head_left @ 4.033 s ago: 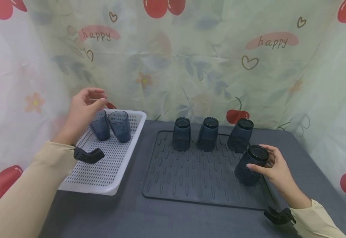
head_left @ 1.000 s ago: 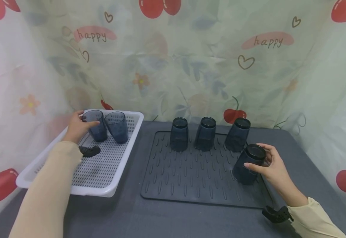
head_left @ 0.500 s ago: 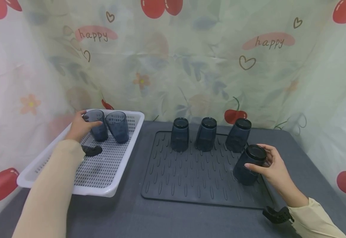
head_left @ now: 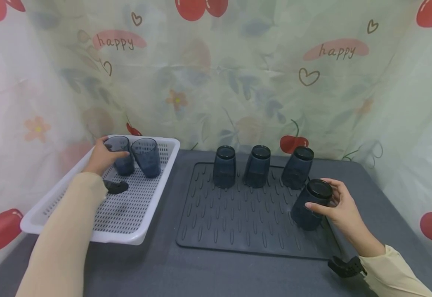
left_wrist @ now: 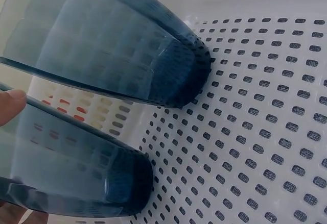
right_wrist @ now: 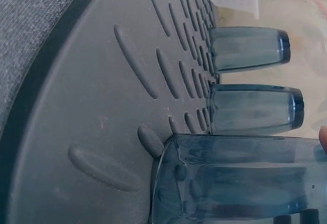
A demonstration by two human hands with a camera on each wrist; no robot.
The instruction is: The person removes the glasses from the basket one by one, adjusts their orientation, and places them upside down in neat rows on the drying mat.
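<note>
My left hand (head_left: 103, 159) reaches into the white basket (head_left: 160, 187) and grips the left of two upright blue-tinted drinking glasses (head_left: 124, 165). In the left wrist view, its thumb (left_wrist: 11, 104) lies on one side of that glass near the rim, with fingertips on the opposite side. The second glass (head_left: 147, 161) leans beside it in the basket. My right hand (head_left: 343, 208) holds an upside-down glass (head_left: 308, 212) at the right of the black drying mat (head_left: 238, 231), thumb in front and fingers behind. The right wrist view shows this glass's mouth right at the mat.
Along the mat's back edge stand three more upside-down glasses: a left one (head_left: 225, 169), a middle one (head_left: 257, 169) and a right one (head_left: 298, 170). A grey cloth (head_left: 156, 268) covers the table. A printed curtain (head_left: 216, 95) encloses the back and sides.
From above the basket's back, my left hand has come down and taken hold of the left glass. In the last second it has barely moved. My right hand keeps its hold on its glass.
</note>
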